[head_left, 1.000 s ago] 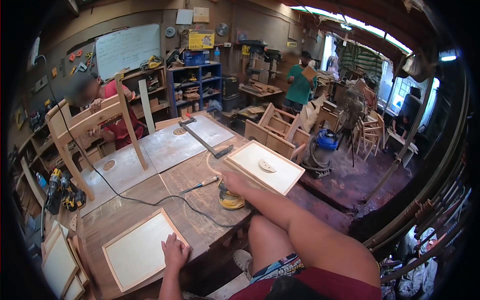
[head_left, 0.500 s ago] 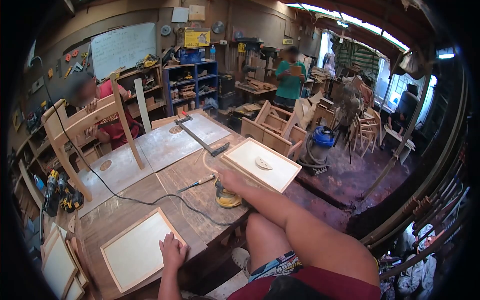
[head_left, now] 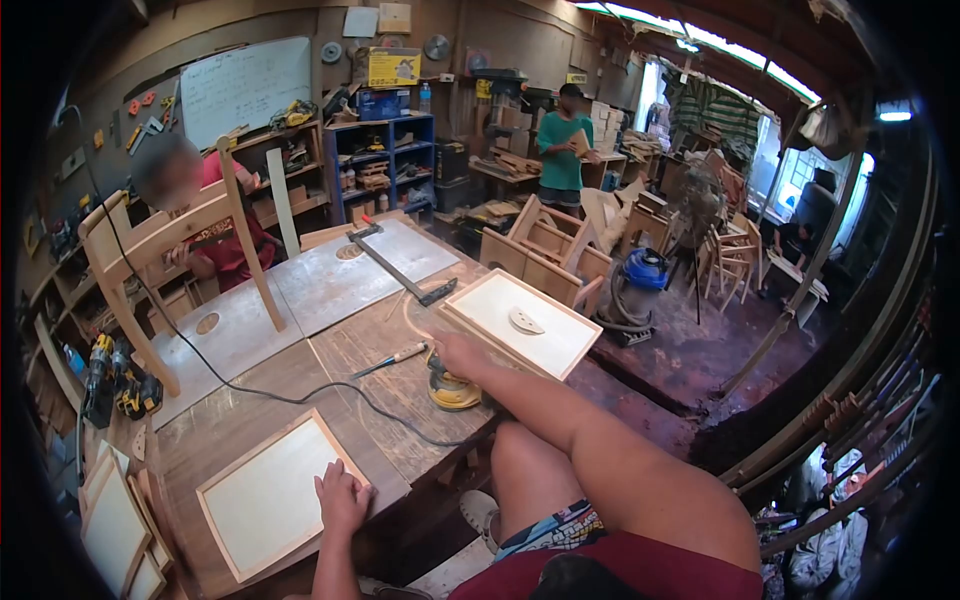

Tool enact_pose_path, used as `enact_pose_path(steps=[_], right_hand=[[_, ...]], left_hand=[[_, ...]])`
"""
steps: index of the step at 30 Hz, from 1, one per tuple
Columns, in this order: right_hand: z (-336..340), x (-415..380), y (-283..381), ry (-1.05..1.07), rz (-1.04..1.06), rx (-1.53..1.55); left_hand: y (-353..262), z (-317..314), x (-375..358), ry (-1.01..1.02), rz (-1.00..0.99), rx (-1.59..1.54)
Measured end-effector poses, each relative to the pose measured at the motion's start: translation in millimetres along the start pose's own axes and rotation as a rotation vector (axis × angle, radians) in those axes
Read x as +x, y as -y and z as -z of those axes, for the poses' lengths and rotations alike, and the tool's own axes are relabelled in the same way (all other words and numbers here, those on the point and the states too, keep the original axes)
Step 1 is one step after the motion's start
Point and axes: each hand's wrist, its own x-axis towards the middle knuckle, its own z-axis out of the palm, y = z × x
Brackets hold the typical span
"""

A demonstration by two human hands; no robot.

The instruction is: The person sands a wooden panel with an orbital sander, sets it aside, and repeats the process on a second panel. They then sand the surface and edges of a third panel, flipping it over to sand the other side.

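My left hand (head_left: 343, 498) lies on the right border of a wood-framed white panel (head_left: 268, 500), fingers apart, near the table's front edge. My right hand (head_left: 460, 354) is wrapped round the top of a yellow orbital sander (head_left: 452, 391), which stands on the worn wooden tabletop. A chisel-like tool with a pale handle (head_left: 404, 354) lies just left of the sander. Beyond my right hand, a second framed panel (head_left: 497, 300) carries a half-round wooden piece (head_left: 525, 321) with small holes.
A black cord (head_left: 290, 398) snakes across the table (head_left: 240, 372). A long bar clamp (head_left: 393, 268) lies farther back. Opposite me, a person holds a wooden chair frame (head_left: 193, 226). Cordless drills (head_left: 122, 380) and leaning panels (head_left: 112, 528) are at the left. A blue-topped vacuum (head_left: 640, 280) stands right.
The person in the green shirt at the back has shifted left and turned. The person opposite has moved a hand on the chair frame. My hands stay in nearly the same places.
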Motion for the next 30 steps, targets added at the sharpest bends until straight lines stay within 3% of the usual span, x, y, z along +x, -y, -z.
enact_pose_path(steps=[30], right_hand=[[-3.2, 2.7, 2.4, -0.049, -0.070, 0.026]], left_hand=[[4.8, -3.0, 3.8, -0.022, 0.029, -0.056]])
